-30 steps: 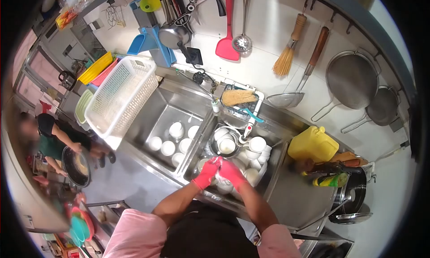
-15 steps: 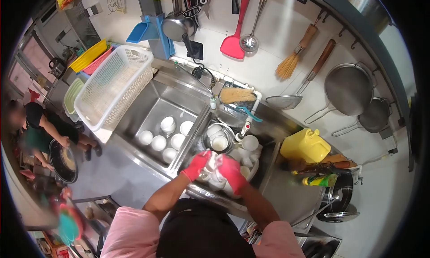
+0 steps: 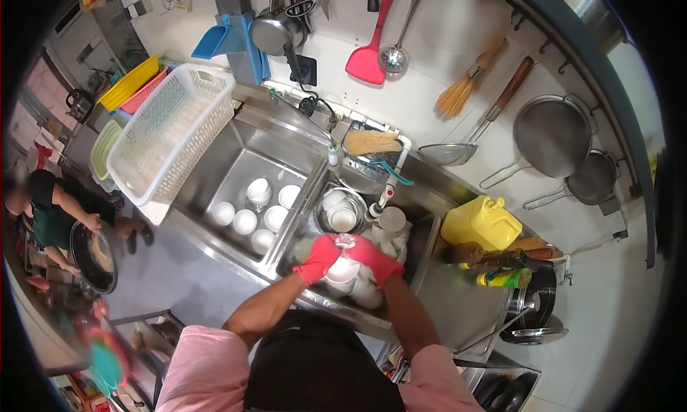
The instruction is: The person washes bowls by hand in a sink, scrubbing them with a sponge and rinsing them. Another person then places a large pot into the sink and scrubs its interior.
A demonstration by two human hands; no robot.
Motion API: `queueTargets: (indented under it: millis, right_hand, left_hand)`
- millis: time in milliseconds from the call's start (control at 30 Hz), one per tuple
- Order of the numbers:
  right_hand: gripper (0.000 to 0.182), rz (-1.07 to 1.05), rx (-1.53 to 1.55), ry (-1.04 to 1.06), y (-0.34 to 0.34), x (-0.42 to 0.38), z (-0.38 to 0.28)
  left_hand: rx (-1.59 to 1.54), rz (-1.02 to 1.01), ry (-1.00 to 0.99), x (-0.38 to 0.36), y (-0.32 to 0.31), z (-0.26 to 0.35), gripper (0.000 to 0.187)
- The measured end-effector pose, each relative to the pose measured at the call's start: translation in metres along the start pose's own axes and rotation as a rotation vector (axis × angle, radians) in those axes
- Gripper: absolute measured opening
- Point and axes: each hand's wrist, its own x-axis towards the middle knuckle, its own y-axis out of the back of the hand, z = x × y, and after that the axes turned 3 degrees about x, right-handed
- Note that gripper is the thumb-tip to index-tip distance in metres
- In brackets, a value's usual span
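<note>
Over the right sink basin [image 3: 427, 258], my left hand [image 3: 320, 259] and my right hand [image 3: 373, 257] meet, both in pinkish-red rubber gloves. Their fingers are closed around a small white, foamy thing [image 3: 346, 241]; its kind is not clear, perhaps a cloth or sponge. Just below them a white bowl [image 3: 342, 271] lies on a pile of white dishes [image 3: 366, 292]. Beyond my hands stands a round metal pot [image 3: 320, 213] with white cups [image 3: 342, 219] inside. More white crockery [image 3: 391, 220] is heaped to its right.
Several white cups [image 3: 245, 221] stand in the left basin [image 3: 275, 167]. A white plastic basket [image 3: 170, 136] sits left of it. The tap [image 3: 333, 153] and a tan sponge [image 3: 372, 143] are behind. A yellow jug [image 3: 481, 224] stands right. At far left, another person [image 3: 54, 204] holds a black pan [image 3: 94, 258].
My hands have drawn together and slightly away from me. The white bowl that was between them now shows below them on the pile. The camera view has shifted a little.
</note>
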Motion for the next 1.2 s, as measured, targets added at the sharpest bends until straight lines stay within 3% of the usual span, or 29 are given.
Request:
queueTargets:
  millis: [67, 133, 233, 267, 333, 367, 400, 433, 467, 500, 533, 600, 700, 767, 800, 833, 867, 900, 933, 1000, 1067, 1133, 1200]
  right_hand:
    - [0.040, -0.016, 0.299, -0.160, 0.003, -0.009, -0.001]
    - [0.040, 0.220, 0.405, -0.170, -0.013, -0.017, 0.008]
    - [0.040, 0.587, 0.562, -0.172, -0.047, -0.027, 0.025]
    - [0.040, 0.709, 0.612, -0.176, -0.050, -0.031, 0.028]
    - [0.044, 0.697, 0.458, -0.131, -0.054, -0.050, -0.022]
    - [0.045, 0.661, 0.386, -0.102, -0.055, -0.049, -0.044]
    - [0.047, 0.581, 0.315, -0.076, -0.046, -0.046, -0.016]
    - [0.043, 0.524, 0.388, -0.147, -0.038, -0.049, 0.003]
    - [0.039, 0.470, 0.457, -0.223, -0.030, -0.052, 0.022]
    - [0.030, 0.442, 0.653, -0.413, -0.024, -0.056, 0.027]
    - [0.035, 0.417, 0.200, 0.061, -0.025, -0.065, 0.067]
    - [0.038, 0.498, 0.020, 0.426, -0.043, -0.044, 0.092]
    - [0.033, 0.854, 0.747, -0.108, -0.082, -0.049, 0.030]
    - [0.023, 0.628, 0.536, -0.446, -0.061, -0.065, 0.005]
    - [0.023, 0.554, 0.508, -0.472, -0.040, -0.066, 0.018]
    - [0.023, 0.482, 0.479, -0.506, -0.013, -0.070, 0.048]
    - [0.023, 0.411, 0.451, -0.539, -0.001, -0.068, 0.063]
    - [0.025, 0.537, 0.602, -0.377, -0.021, -0.059, 0.044]
    - [0.027, 0.665, 0.751, -0.218, -0.060, -0.058, 0.006]
    - [0.030, 0.621, 0.771, -0.031, -0.070, -0.052, 0.007]
    - [0.030, 0.574, 0.728, -0.153, -0.065, -0.070, 0.001]
    - [0.029, 0.374, 0.645, -0.426, -0.030, -0.093, 0.005]
    - [0.029, 0.292, 0.597, -0.490, -0.014, -0.092, 0.006]
  left_hand:
    - [-0.009, 0.037, 0.006, -0.001, 0.001, 0.003, 0.019]
    - [-0.033, 0.091, -0.030, -0.006, 0.005, 0.006, 0.022]
    - [-0.374, 0.257, 0.113, -0.026, -0.001, 0.013, 0.025]
    - [-0.637, 0.307, 0.037, -0.026, -0.010, -0.020, 0.019]
    - [-1.461, -0.257, 0.149, -0.024, -0.018, -0.095, 0.019]
    - [-1.649, -0.350, 0.159, -0.013, -0.014, -0.118, 0.023]
    - [-1.829, -0.449, 0.188, -0.004, -0.009, -0.138, 0.028]
    - [-1.822, -0.331, 0.190, 0.012, -0.016, -0.148, 0.035]
    - [-1.496, -0.212, 0.163, 0.018, -0.012, -0.133, 0.033]
    - [-0.908, -0.109, 0.105, 0.018, -0.013, -0.105, 0.031]
    - [-0.571, -0.045, 0.073, 0.016, -0.019, -0.084, 0.029]
    - [-0.424, 0.205, 0.089, 0.004, -0.042, -0.061, 0.027]
    - [-0.572, 0.635, 0.129, -0.013, -0.071, -0.054, 0.027]
    - [-0.573, 0.534, 0.192, 0.000, -0.063, -0.067, 0.029]
    - [-0.493, 0.351, 0.259, 0.002, -0.046, -0.058, 0.030]
    - [-0.062, 0.093, -0.020, 0.026, -0.032, -0.065, 0.041]
    - [-0.063, 0.026, -0.030, 0.018, -0.017, -0.042, 0.040]
    - [-0.060, -0.041, -0.046, 0.005, -0.011, -0.011, 0.039]
    - [-0.178, 0.236, -0.031, -0.012, -0.027, 0.005, 0.040]
    - [-0.403, 0.777, -0.013, -0.029, -0.067, 0.018, 0.041]
    - [-0.232, 0.700, -0.001, -0.001, -0.069, -0.032, 0.042]
    - [-0.048, 0.115, 0.289, -0.020, -0.012, 0.040, 0.043]
    - [-0.134, -0.005, 0.132, -0.022, 0.001, 0.039, 0.044]
